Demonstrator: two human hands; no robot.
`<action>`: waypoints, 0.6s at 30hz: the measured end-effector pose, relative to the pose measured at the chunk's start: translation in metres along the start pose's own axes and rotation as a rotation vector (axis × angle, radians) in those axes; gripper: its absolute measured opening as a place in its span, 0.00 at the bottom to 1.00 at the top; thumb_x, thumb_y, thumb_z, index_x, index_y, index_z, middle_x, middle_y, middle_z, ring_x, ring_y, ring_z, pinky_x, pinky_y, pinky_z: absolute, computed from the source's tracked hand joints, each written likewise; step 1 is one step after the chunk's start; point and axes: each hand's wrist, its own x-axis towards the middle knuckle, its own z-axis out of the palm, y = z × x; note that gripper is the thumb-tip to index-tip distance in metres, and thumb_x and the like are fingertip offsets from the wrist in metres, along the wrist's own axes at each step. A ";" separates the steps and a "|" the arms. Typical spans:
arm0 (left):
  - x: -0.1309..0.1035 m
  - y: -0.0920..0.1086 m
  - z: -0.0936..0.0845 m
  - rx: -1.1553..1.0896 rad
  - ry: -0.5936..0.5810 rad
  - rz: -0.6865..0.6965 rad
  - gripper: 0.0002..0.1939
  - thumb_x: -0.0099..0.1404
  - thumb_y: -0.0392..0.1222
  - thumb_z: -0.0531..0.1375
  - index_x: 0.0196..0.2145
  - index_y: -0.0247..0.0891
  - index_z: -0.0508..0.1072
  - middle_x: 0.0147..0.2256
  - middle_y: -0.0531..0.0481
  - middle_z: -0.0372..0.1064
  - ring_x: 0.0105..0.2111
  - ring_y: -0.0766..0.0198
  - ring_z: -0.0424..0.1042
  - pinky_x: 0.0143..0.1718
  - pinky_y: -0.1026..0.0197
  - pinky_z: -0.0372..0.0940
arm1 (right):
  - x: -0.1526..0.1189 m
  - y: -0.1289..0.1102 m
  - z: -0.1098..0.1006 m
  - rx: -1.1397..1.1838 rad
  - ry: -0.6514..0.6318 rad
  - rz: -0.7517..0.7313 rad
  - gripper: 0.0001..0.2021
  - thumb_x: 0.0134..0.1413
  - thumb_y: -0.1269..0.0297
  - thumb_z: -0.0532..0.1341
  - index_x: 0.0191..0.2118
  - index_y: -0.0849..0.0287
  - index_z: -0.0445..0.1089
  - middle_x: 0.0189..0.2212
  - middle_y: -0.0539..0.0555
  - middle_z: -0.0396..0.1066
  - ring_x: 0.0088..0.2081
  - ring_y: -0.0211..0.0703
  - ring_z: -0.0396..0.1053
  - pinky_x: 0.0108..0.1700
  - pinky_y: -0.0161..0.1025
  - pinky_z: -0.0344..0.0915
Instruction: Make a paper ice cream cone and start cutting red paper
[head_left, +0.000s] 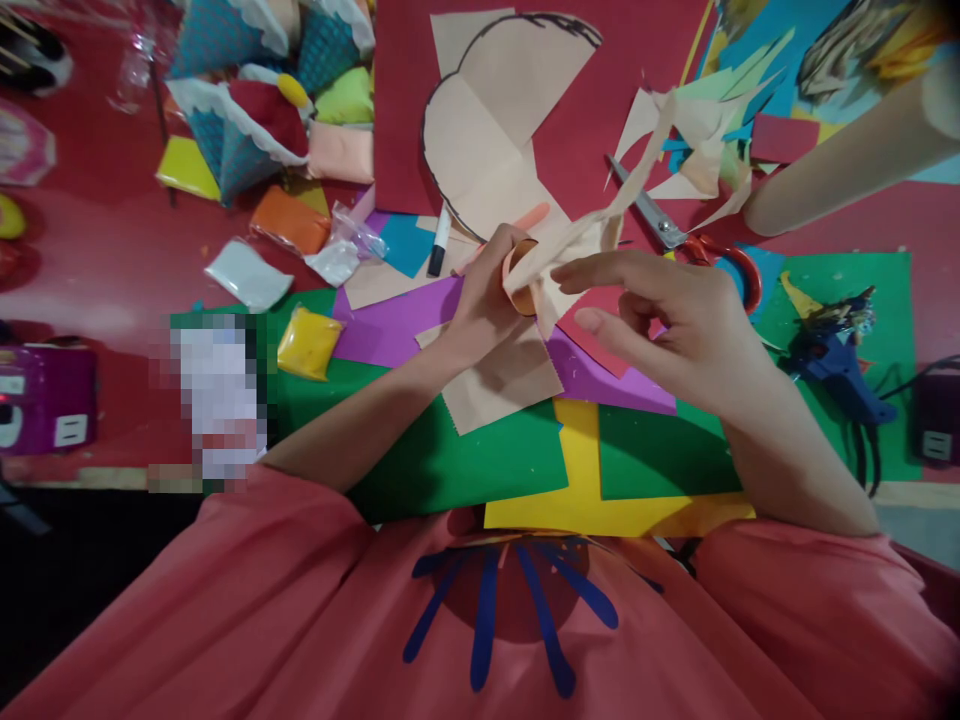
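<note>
My left hand (pixel 491 285) is closed around a small peach-coloured paper tube (pixel 523 297) whose open end faces me. A crumpled beige strip (pixel 596 235) runs from the tube's mouth up to the right; whether it is fixed inside I cannot tell. My right hand (pixel 660 310) is beside the tube, thumb and index finger apart, the fingertip close to the strip. Behind the hands lies a large beige paper shape (pixel 487 140) with a black marker outline. Red-handled scissors (pixel 667 228) rest open to the right of the strip. A beige sheet (pixel 502 375) lies under my left wrist.
A glue gun (pixel 840 370) sits on green sheet at right, near a thick beige roll (pixel 847 150). Several clay packets, such as a yellow one (pixel 309 342), lie left below blue cone shapes (pixel 240 140). A marker (pixel 440 240) stands near the outline.
</note>
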 end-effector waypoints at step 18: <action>0.008 -0.003 0.000 0.159 0.036 0.045 0.16 0.58 0.53 0.67 0.33 0.46 0.65 0.32 0.54 0.67 0.33 0.63 0.67 0.36 0.57 0.67 | 0.006 0.015 0.024 0.189 0.381 0.001 0.05 0.60 0.70 0.58 0.36 0.53 0.69 0.38 0.51 0.74 0.43 0.43 0.73 0.44 0.43 0.70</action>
